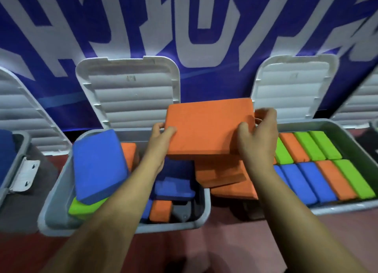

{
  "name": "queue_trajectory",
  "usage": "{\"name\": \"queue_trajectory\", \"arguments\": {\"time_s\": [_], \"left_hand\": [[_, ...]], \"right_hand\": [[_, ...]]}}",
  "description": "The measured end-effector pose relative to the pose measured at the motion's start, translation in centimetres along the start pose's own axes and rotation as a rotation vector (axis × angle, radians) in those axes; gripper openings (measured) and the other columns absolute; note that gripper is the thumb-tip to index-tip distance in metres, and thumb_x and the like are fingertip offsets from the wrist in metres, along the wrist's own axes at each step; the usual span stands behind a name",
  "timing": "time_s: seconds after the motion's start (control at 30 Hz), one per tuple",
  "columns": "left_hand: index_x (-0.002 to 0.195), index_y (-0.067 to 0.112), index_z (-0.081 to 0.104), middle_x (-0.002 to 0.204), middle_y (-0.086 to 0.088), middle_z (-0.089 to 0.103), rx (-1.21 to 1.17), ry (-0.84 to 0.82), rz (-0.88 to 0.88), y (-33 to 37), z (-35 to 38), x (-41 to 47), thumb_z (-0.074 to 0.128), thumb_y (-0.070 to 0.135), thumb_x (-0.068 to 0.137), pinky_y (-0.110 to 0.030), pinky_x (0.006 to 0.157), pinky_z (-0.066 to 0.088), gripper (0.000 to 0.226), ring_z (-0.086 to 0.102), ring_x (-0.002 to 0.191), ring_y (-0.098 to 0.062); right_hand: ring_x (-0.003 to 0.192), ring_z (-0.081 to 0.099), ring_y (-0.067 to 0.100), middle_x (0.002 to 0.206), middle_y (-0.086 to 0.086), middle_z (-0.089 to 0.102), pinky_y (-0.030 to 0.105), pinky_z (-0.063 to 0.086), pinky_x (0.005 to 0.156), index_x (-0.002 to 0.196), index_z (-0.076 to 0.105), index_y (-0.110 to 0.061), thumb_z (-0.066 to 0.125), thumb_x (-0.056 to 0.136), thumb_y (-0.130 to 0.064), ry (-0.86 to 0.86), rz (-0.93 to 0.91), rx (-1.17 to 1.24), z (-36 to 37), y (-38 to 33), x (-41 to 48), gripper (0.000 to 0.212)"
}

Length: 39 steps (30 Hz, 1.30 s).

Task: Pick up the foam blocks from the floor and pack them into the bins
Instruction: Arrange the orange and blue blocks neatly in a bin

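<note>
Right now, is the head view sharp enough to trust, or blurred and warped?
Head view: wide-angle warp bows the banner; far-right lid is smeared; orange block, left hand and right hand read fairly sharp; shadow darkens the floor of the middle bin.

Far-L bin [21, 143] cut off by edge

Three bins are set in a row on the floor [225, 248]: left bin [23, 138], middle bin [205, 207], right bin [337, 208].

- Middle lid [131, 96] and right lid [292, 88] are raised behind their bins, before a banner [204, 17].
- Middle bin: blocks are piled loosely, with a leaning block [100, 164] on top at the left.
- Right bin: packed blocks [306, 182] are stood on edge in two rows.
- A held block [208, 127] is gripped between the left hand [159, 137] and right hand [257, 137] above the gap between the middle and right bins, with stacked blocks [221, 172] directly beneath.
</note>
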<state>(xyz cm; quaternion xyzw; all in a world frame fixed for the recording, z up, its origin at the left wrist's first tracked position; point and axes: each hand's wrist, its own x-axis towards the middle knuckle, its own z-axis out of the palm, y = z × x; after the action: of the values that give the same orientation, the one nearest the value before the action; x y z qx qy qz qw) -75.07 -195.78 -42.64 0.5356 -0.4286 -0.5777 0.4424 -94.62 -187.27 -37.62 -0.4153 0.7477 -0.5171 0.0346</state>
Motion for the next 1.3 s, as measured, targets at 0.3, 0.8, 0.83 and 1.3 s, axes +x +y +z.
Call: {"name": "queue_trajectory", "arguments": {"time_s": [0.3,0.8,0.83,1.3], "left_hand": [[0.144,0.018,0.036,0.128,0.003,0.054,0.508,-0.14,0.006,-3.3,2.8,-0.3,0.059,0.035,0.095,-0.028,0.088,0.039,0.057,0.054,0.107,-0.018],[0.112,0.004,0.063,0.115,-0.023,0.059,1.124,0.354,0.186,-2.5,-22.3,-0.6,0.069,0.026,0.081,-0.045,0.1,0.038,0.038,0.051,0.114,-0.041],[0.117,0.001,0.059,0.119,-0.026,0.056,1.125,0.397,0.115,-3.1,-23.5,-0.5,0.072,0.027,0.081,-0.046,0.1,0.038,0.047,0.049,0.116,-0.043],[0.124,0.029,0.052,0.123,-0.001,0.067,0.28,0.057,-0.097,-9.3,-27.2,1.2,0.067,0.051,0.083,-0.037,0.097,0.051,0.048,0.066,0.107,-0.014]], "right_hand": [[0.111,0.055,0.044,0.129,0.023,0.053,0.047,0.048,0.09,0.111,0.06,-0.003,0.056,0.088,-0.015,-0.078,-0.212,-0.373,-0.6,3.4,-0.4,0.026],[0.115,0.051,0.042,0.125,0.018,0.046,0.048,0.045,0.097,0.126,0.044,-0.007,0.065,0.083,-0.047,-0.97,-0.301,-0.369,14.5,-6.2,-13.1,0.062],[0.116,0.051,0.042,0.127,0.018,0.045,0.047,0.045,0.098,0.127,0.042,-0.007,0.069,0.082,-0.05,-1.039,-0.21,-0.347,16.0,-6.6,-14.2,0.068],[0.107,0.057,0.006,0.115,-0.011,0.056,0.022,0.046,0.093,0.126,0.044,-0.024,0.078,0.082,-0.034,-0.67,0.202,0.397,23.7,-7.5,-20.0,0.056]]}}
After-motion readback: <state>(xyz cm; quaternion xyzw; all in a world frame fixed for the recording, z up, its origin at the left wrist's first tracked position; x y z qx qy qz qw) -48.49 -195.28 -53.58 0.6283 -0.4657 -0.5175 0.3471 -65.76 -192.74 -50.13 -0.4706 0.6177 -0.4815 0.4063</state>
